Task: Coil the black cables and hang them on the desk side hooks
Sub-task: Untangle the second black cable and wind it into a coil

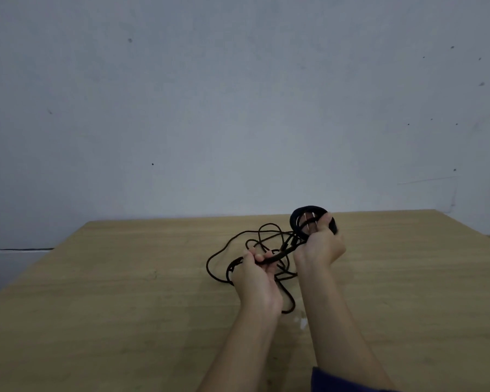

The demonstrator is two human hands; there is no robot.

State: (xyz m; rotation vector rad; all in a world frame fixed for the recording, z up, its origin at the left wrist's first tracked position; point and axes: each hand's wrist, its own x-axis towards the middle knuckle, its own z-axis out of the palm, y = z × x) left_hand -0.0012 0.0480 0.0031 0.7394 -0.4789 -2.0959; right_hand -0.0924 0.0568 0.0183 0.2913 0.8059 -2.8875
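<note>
gripping black cable (239,244): right hand (320,246) holds coil (raised), left hand (259,271) pinches strand.

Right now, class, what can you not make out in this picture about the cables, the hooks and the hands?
1. Desk side hooks: none shows in the head view; the desk top hides its own sides.
2. Cable count: the loose cable crosses itself, thin and dark; one or several, unclear.
3. Coil turns: blurred, partly covered by the right hand.
4. Left hand: its palm side is turned away, hiding the grip.
</note>
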